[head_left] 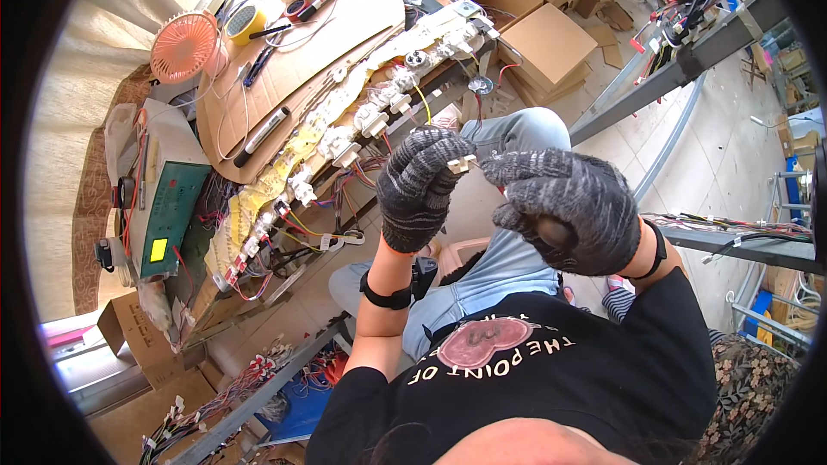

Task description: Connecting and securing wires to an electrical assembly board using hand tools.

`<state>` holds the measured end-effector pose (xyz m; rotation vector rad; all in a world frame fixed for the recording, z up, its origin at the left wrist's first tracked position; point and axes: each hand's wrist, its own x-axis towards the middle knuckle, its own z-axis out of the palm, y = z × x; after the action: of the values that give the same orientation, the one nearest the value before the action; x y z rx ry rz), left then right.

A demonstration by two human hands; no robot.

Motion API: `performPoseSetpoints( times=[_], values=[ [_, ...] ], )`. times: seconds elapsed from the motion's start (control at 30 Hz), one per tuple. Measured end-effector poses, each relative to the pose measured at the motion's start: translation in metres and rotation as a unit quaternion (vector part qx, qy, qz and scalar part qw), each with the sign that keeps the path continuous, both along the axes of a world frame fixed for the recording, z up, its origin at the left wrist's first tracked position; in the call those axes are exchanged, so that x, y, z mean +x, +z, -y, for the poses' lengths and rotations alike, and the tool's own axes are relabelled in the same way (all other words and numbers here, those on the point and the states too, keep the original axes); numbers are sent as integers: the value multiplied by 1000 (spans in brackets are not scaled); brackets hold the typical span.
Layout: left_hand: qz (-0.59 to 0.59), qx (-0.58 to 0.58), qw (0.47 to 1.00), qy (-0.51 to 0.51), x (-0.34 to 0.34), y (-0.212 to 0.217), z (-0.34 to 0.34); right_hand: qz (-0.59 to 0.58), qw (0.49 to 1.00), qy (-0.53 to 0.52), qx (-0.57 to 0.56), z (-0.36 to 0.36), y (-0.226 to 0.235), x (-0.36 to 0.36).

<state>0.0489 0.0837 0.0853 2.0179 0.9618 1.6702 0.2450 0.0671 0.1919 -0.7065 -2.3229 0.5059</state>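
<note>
Both hands wearing grey knit gloves, raised in front of the chest above the lap. Left hand (419, 185) is pinching a small white plastic connector (462, 164) between thumb and fingertips, fingers pressed together on it. Right hand (570, 208) is sitting just beside, fingers curled in and closed, fingertips meeting the connector's right side where a thin wire (491, 158) is coming out; cannot tell exactly what the right fingers are gripping, looks like that wire. Connector is sitting between the two hands, over the blue-jeaned knee (525, 133).

A wiring board (345, 133) is running diagonally at left, carrying white connectors and coloured wires. A sheet of cardboard (293, 60) is lying beyond it with markers and tape rolls. Pink small fan (184, 46) at top left. Green box with a yellow label (168, 217) at far left. Open cardboard boxes (525, 0) on the floor at the top.
</note>
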Motion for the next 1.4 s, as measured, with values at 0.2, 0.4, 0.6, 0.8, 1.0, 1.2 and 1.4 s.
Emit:
performPoseSetpoints(
  times=[0.2, 0.4, 0.6, 0.8, 1.0, 1.2, 1.4],
  values=[
    [-18, 23, 1000, -8, -4, -3, -1, -61, 998, -31, 7, 1, 0, -1],
    [-23, 9, 1000, 16, -11, 9, 1, -17, 999, 35, -8, -2, 3, -3],
    [-37, 17, 999, 16, -17, 7, 2, -99, 993, 28, -53, 2, -17, -3],
    [49, -32, 998, -1, -21, 4, 0, -93, 993, 73, 16, 9, -8, 6],
    [28, -16, 999, 30, -23, 5, 4, -90, 992, 88, 8, 0, -9, -6],
    [31, -9, 999, 18, -23, 5, 2, -87, 994, 65, -26, 0, -15, -10],
    [22, -3, 1000, 20, -23, 8, 4, -113, 991, 69, -14, -2, -16, -12]
  ],
)
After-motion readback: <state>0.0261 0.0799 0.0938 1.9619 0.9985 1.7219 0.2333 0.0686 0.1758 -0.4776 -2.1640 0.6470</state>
